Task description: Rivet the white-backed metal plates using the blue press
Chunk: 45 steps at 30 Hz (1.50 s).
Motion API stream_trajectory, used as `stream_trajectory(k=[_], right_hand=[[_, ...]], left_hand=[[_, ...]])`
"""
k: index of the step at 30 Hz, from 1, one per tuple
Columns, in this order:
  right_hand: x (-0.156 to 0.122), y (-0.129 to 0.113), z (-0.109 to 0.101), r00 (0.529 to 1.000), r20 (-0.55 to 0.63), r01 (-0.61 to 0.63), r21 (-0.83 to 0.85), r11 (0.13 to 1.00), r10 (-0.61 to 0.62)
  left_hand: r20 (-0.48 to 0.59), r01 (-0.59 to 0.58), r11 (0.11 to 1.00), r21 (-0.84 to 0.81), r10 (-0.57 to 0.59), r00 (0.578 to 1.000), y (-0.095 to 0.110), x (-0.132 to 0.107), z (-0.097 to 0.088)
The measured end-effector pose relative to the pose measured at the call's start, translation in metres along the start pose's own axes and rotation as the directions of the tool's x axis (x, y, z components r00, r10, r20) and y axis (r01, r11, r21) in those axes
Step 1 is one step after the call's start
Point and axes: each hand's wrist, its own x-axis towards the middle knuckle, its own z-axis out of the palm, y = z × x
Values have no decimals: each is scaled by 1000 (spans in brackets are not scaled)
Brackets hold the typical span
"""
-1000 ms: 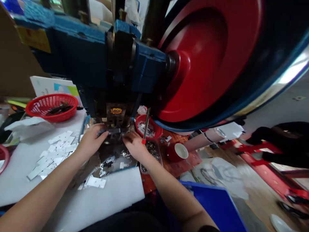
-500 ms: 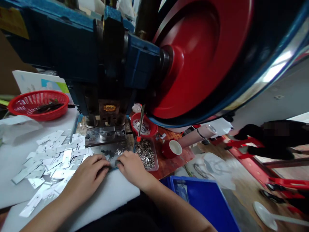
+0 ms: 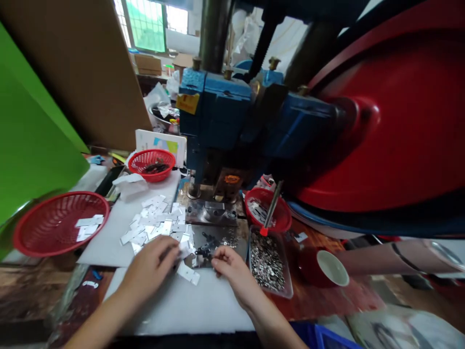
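My left hand (image 3: 150, 266) rests palm down on the white pad, its fingers curled over the near edge of a pile of small silver metal plates (image 3: 156, 224); what the fingertips pinch is hidden. My right hand (image 3: 232, 264) lies beside it, fingers bent, touching small dark metal parts (image 3: 207, 248) on the steel bed of the blue punch press (image 3: 232, 126). The press die (image 3: 214, 211) stands just beyond both hands.
A clear tray of small silver pieces (image 3: 269, 261) sits right of my right hand, a red bowl (image 3: 269, 213) behind it, a red cup (image 3: 323, 266) further right. Two red baskets (image 3: 54, 223) (image 3: 152, 164) stand at left. A big red flywheel (image 3: 392, 126) looms right.
Both hands have drawn back from the press die toward me onto the white pad. The view has swung left and up, bringing the near red basket into sight.
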Motion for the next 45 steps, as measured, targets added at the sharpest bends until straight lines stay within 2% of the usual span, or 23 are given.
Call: stream_trajectory(k=[2,4,5,7,8,10,12,13,14,17,20,22,25,28,30,32,34,36,39,40,42,44,45], right_hand=[[2,-1,3,1000,-23,15,-24,1000,-15],[2,-2,6,1000,-17,25,-26,999,-26],[2,-2,7,999,-11,31,-21,999,-31],[2,-4,9,999,-10,44,-6,999,-44],[1,-4,10,999,-18,49,9,999,-49],[1,-4,11,998,-48,51,69,996,-48],[2,-4,12,997,-78,34,159,987,-22],[3,-5,11,996,-85,20,206,978,-2],[4,-5,11,996,-87,3,253,968,19],[4,-10,11,996,-69,-22,359,933,50],[1,-19,12,997,-72,17,405,914,13],[-1,-24,13,997,-75,44,406,913,-14],[-1,-25,14,996,-82,61,369,927,-33],[2,-19,16,993,-111,67,310,948,-34],[5,-15,18,992,-117,70,266,961,-40],[5,-12,20,992,-111,77,211,975,-54],[5,-12,21,991,-110,95,156,983,-78],[3,-13,21,990,-92,116,120,986,-105],[0,-14,18,991,-51,128,114,985,-123],[-1,-14,17,992,-53,122,120,985,-116],[-1,-12,14,991,-89,110,126,986,-99],[0,-9,12,989,-114,103,114,988,-90],[2,-7,12,989,-117,103,103,989,-90]], left_hand=[[-210,58,987,147,-27,977,-27,21,-32],[-415,178,938,297,-41,909,-48,48,-67],[-476,243,909,339,-57,878,-55,61,-84],[-465,297,863,410,-83,881,-62,84,-110],[-419,304,844,441,-105,902,-62,92,-119],[-355,319,828,461,-157,922,-58,98,-126],[-319,326,842,429,-196,927,-51,91,-118],[-372,394,838,378,-252,893,-46,83,-109],[-342,376,865,332,-261,903,-41,74,-98],[-135,106,976,188,-82,988,-26,42,-54],[24,-81,994,80,80,997,-10,24,-14],[76,-127,991,29,124,989,2,19,3],[54,-136,982,-130,144,988,20,14,14],[54,-42,920,-389,68,996,34,8,21],[59,117,848,-516,-101,993,39,6,27],[97,246,758,-604,-237,967,42,7,34],[180,309,706,-636,-254,950,42,10,39],[259,334,712,-618,-216,941,42,13,41],[287,333,701,-631,-187,939,43,14,37],[297,347,654,-673,-191,936,43,14,35],[354,423,489,-763,-231,906,46,13,31],[449,522,328,-787,-274,850,48,13,29],[489,559,297,-774,-280,826,49,12,29]])
